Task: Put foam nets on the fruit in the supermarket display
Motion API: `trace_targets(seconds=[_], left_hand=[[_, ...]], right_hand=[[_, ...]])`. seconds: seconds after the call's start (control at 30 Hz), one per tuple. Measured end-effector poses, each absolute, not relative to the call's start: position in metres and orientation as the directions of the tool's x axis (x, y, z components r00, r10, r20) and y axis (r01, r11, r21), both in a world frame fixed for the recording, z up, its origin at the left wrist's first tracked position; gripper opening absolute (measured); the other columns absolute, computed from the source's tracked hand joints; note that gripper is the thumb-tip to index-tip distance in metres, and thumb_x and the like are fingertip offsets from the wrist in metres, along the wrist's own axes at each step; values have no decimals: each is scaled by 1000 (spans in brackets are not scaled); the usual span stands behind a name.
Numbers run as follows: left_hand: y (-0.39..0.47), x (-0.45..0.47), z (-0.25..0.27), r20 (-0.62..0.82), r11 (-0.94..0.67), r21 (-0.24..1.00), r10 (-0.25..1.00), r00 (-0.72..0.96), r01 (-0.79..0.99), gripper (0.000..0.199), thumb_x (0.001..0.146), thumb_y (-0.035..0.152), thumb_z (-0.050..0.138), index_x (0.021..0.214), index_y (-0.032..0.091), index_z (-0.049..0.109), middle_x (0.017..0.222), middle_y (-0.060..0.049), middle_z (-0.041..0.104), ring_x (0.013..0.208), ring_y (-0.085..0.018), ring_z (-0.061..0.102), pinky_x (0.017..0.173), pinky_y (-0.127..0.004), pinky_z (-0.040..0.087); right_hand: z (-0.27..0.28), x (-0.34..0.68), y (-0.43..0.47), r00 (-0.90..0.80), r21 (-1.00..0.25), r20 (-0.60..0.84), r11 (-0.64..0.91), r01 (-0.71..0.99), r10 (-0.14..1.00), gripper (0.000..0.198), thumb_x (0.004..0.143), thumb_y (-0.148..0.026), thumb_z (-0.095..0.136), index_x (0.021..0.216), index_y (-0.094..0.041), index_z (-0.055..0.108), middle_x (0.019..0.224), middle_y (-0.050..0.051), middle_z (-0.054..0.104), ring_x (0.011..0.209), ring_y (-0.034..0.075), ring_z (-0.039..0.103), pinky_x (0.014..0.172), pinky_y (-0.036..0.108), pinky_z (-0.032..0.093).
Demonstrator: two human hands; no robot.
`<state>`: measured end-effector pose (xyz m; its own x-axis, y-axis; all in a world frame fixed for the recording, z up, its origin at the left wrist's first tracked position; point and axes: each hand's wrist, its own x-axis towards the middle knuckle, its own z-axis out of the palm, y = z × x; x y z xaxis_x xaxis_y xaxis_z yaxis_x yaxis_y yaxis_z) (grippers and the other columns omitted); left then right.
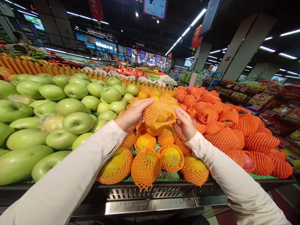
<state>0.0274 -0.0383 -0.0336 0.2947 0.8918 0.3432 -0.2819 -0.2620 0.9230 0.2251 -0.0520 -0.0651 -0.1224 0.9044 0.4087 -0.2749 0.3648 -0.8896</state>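
Left hand [133,115]: curled around orange [154,130] | Right hand [185,124]: pinching foam net [152,115] edge | We should steady orange, stretch foam net evenly.

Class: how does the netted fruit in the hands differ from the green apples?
The held fruit is orange; the apples are green. The held fruit wears a net; the apples have none. The held fruit sits between left hand and right hand; the apples lie heaped. Both are roundish.

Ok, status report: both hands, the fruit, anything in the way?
Left hand holding a netted orange; right hand pinching the foam net at its right edge. Orange's lower side uncovered. Other netted oranges below; nothing seen blocking either hand.
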Motion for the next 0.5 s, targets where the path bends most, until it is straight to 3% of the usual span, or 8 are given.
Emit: trace_targets(seconds=[0.1, 0.2, 0.4, 0.5], left_hand=[[-39, 26, -32, 265, -175, 949, 894, 362, -261, 37, 78, 52, 72, 90, 17, 68, 90, -6, 71, 81, -21, 68, 72, -33, 54], [-39, 22, -31, 257, -191, 958, 903, 343, -216, 41, 70, 43, 81, 100, 17, 68, 96, -6, 72, 81, -19, 68, 72, -31, 52], [-18, 16, -45, 260, -280, 956, 948, 183, 93, 22, 70, 31, 74, 84, 16, 66, 83, -4, 69, 66, -14, 59, 62, -28, 45], [-8, 16, -55, 229, -255, 957, 957, 179, 139, 18, 70, 27, 74, 82, 18, 63, 72, -2, 65, 62, -16, 58, 59, -29, 44]], right_hand=[[-65, 224, -54, -210, -921, 334, 271, -280, 919, 42, 72, -53, 81, 88, -24, 54, 76, -6, 61, 57, 7, 55, 50, 20, 46], [-66, 222, -55, -306, -953, 265, 200, -228, 915, 48, 68, -51, 84, 92, -24, 53, 69, -8, 61, 48, 6, 50, 42, 18, 40], [-64, 221, -58, -306, -974, 212, 174, -148, 928, 55, 65, -48, 87, 101, -23, 53, 63, -9, 63, 44, 5, 49, 39, 17, 40], [-63, 222, -59, -285, -969, 246, 227, -98, 926, 55, 68, -49, 84, 105, -24, 52, 59, -11, 61, 43, 7, 52, 38, 17, 40]])
